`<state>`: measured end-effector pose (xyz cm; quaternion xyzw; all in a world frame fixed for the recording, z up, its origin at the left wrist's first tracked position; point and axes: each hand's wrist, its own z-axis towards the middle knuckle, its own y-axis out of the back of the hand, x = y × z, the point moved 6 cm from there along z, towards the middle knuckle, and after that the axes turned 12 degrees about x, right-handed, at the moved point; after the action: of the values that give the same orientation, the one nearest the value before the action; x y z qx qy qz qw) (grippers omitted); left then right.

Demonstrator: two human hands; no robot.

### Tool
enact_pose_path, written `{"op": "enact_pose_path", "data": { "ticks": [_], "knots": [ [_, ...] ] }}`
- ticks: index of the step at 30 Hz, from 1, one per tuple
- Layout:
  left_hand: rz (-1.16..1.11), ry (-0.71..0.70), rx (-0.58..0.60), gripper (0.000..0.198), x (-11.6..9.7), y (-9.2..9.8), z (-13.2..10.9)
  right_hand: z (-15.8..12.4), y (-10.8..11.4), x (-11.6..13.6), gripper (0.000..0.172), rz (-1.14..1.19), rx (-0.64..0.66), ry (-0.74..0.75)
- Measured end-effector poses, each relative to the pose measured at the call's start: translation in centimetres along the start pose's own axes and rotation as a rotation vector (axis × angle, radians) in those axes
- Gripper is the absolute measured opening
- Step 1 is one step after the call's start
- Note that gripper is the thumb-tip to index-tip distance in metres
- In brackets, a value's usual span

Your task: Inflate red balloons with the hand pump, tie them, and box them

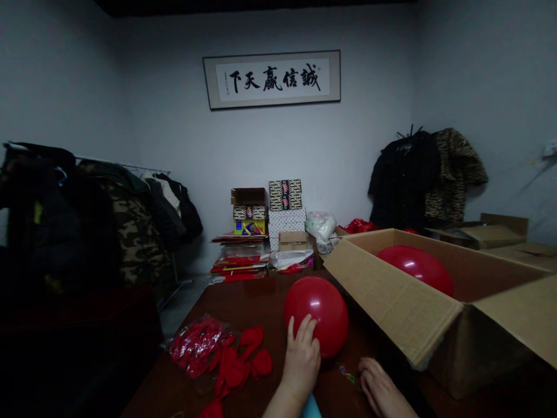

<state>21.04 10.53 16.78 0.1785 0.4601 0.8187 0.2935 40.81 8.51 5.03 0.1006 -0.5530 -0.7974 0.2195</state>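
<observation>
A round, inflated red balloon sits on the dark brown table. My left hand reaches up against its near left side, fingers stretched and spread over the rubber without wrapping round it. Below that wrist, part of a light blue object shows. My right hand rests low on the tabletop, its fingers loosely bent and nothing seen in them. Just left of its fingertips lies a small tangle of coloured bands or strings. Flat, uninflated red balloons are scattered left of my left hand.
A clear plastic bag of red balloons lies on the left. An open cardboard box stands at the right, holding another inflated balloon. Stacked boxes rise at the far end. Coats hang along the left.
</observation>
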Motion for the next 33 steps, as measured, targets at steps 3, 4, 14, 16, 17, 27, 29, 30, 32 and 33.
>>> {"op": "enact_pose_path", "data": {
  "ticks": [3,4,14,16,17,27,29,30,32,33],
  "knots": [
    [-0.005,0.008,-0.006,0.006,0.1,0.5,-0.1,1.4,3.0,1.5,0.018,0.095,-0.131,-0.028],
    [-0.008,0.011,-0.011,0.006,0.2,0.7,-0.1,1.9,3.7,1.8,0.015,0.141,-0.128,-0.042],
    [-0.117,0.059,-0.062,0.008,-0.5,2.1,0.0,7.3,9.8,5.6,0.011,0.38,-0.165,-0.022],
    [-0.142,0.084,-0.094,0.01,-0.3,2.6,0.2,8.7,10.9,6.7,0.011,0.369,-0.149,0.013],
    [-0.152,0.101,-0.115,0.011,-0.1,2.9,0.3,9.4,11.2,7.1,0.011,0.364,-0.142,0.027],
    [-0.194,0.184,-0.151,0.014,0.8,5.4,0.7,11.1,11.4,8.8,0.013,0.288,-0.107,0.104],
    [-0.215,0.181,-0.138,0.014,0.7,5.5,0.8,11.2,11.4,8.9,0.013,0.254,-0.097,0.107],
    [-0.223,0.183,-0.133,0.014,0.7,5.6,0.9,11.2,11.5,8.9,0.013,0.24,-0.091,0.112],
    [-0.237,0.19,-0.124,0.013,0.8,5.7,1.0,11.1,11.5,8.9,0.014,0.217,-0.081,0.128],
    [-0.242,0.194,-0.119,0.013,0.9,5.8,1.0,11.1,11.5,8.8,0.015,0.207,-0.078,0.135]
  ]
}}
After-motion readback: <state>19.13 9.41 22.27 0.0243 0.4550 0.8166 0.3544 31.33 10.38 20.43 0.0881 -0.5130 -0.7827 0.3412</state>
